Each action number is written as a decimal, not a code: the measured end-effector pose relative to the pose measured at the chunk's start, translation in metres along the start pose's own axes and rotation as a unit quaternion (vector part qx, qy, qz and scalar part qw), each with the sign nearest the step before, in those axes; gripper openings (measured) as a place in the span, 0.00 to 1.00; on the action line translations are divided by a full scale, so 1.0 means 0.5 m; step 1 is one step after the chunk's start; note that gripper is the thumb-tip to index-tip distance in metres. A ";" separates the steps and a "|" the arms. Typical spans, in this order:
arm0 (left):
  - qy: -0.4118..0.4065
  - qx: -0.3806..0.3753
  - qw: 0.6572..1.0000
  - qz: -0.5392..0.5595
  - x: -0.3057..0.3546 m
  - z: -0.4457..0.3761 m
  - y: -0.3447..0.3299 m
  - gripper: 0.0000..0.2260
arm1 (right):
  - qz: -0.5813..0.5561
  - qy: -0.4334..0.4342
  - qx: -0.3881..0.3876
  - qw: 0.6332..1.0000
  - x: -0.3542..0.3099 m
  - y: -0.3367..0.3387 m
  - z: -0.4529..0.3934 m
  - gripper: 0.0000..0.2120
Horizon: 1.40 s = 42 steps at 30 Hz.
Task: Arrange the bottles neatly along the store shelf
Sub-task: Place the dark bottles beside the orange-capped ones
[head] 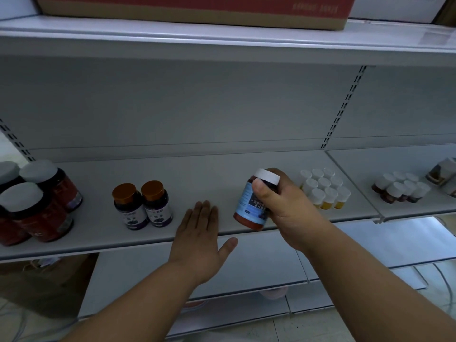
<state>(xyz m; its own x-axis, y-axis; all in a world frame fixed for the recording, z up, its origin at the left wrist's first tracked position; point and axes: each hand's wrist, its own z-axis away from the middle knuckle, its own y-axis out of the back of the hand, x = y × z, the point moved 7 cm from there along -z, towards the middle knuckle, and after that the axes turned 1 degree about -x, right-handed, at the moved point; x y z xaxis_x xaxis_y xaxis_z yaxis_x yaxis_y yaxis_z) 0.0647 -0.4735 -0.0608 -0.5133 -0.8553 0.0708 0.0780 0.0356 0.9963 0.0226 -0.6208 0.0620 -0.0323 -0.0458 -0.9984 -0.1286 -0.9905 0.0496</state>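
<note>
White-capped blue-label bottle [254, 202] tilts in the right hand [283, 206]

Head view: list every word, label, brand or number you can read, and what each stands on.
None can be read with confidence.
Blue-label bottle held in the right hand: white lines of print, blurred.
Two gold-capped bottles: label print too small.
Red jars: labels unreadable.
Cardboard box on the top shelf: pale characters, blurred.
</note>
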 end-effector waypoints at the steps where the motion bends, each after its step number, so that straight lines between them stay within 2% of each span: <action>1: -0.002 -0.002 1.000 0.002 -0.001 0.000 -0.002 0.50 | 0.022 0.000 0.009 1.000 -0.001 0.002 -0.003 0.22; 4: -0.002 0.001 1.000 0.008 0.000 0.000 0.000 0.50 | 0.061 0.002 0.007 0.998 -0.009 0.002 -0.012 0.15; 7: 0.001 0.001 1.000 0.009 0.001 0.000 0.005 0.47 | 0.202 0.029 -0.010 0.979 -0.033 0.001 -0.026 0.07; 11: -0.004 -0.005 1.000 0.006 0.002 0.002 0.005 0.48 | 0.365 0.103 -0.025 0.925 -0.077 -0.006 -0.053 0.14; 15: -0.002 -0.010 1.000 0.010 0.002 0.001 0.007 0.48 | 0.481 0.133 -0.066 0.864 -0.076 -0.018 -0.083 0.18; 20: -0.008 -0.005 1.000 0.009 0.000 0.001 0.002 0.50 | 0.567 0.118 -0.109 0.808 -0.033 -0.034 -0.111 0.20; 22: -0.008 -0.004 1.000 0.009 0.001 0.001 0.002 0.50 | 0.582 0.109 -0.118 0.797 -0.015 -0.038 -0.116 0.21; 32: -0.009 -0.005 1.000 0.011 0.001 0.000 0.001 0.50 | 0.552 0.088 -0.083 0.825 0.017 -0.022 -0.124 0.21; 35: -0.010 -0.003 1.000 0.017 0.001 0.001 0.002 0.50 | 0.549 0.078 -0.089 0.828 0.020 -0.019 -0.128 0.26; 38: -0.006 -0.007 1.000 0.017 0.000 0.002 0.002 0.47 | 0.502 0.061 -0.053 0.861 0.026 0.013 -0.118 0.35; 42: -0.012 -0.009 1.000 0.018 0.000 0.003 0.001 0.50 | 0.426 0.035 0.010 0.904 0.064 0.056 -0.090 0.31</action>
<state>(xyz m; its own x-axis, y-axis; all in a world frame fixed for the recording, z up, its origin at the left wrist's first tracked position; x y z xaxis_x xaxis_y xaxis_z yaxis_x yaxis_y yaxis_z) 0.0634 -0.4728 -0.0603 -0.5307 -0.8407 0.1077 0.1117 0.0566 0.9921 0.0624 -0.6559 0.0302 -0.0644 -0.8004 -0.5960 -0.1040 -0.5886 0.8017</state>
